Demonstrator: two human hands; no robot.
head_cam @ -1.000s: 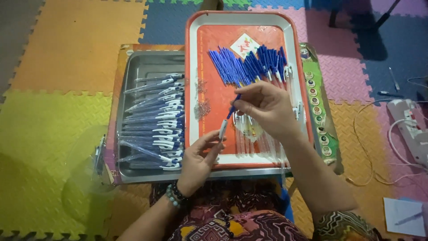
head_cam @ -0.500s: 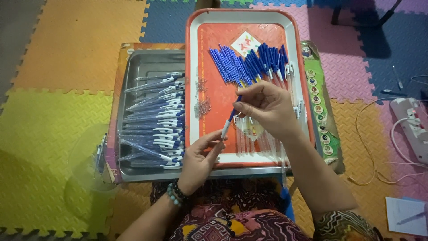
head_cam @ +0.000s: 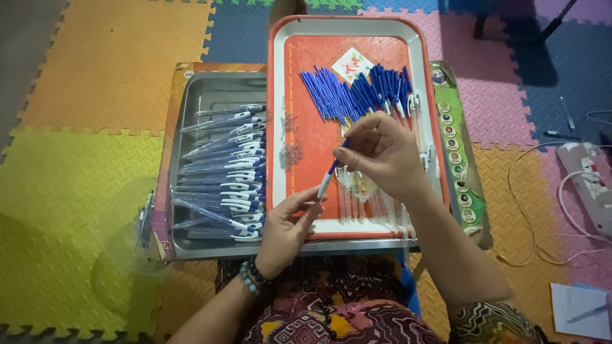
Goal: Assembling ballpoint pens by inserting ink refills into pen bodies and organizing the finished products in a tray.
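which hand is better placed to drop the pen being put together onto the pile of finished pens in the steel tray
Left, probably. The left hand grips the pen low, beside the finished pens; the right hand sits farther over the orange tray.

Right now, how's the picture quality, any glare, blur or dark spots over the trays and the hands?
Head view: light is soft and even; the orange tray and steel tray show only mild sheen, no harsh glare. Left hand, right hand and the pen between them are fairly sharp. The clear plastic lid is hard to make out. The top right corner is dim.

A white diamond-shaped label [head_cam: 352,64] with red and green marks lies on the orange tray [head_cam: 306,137].
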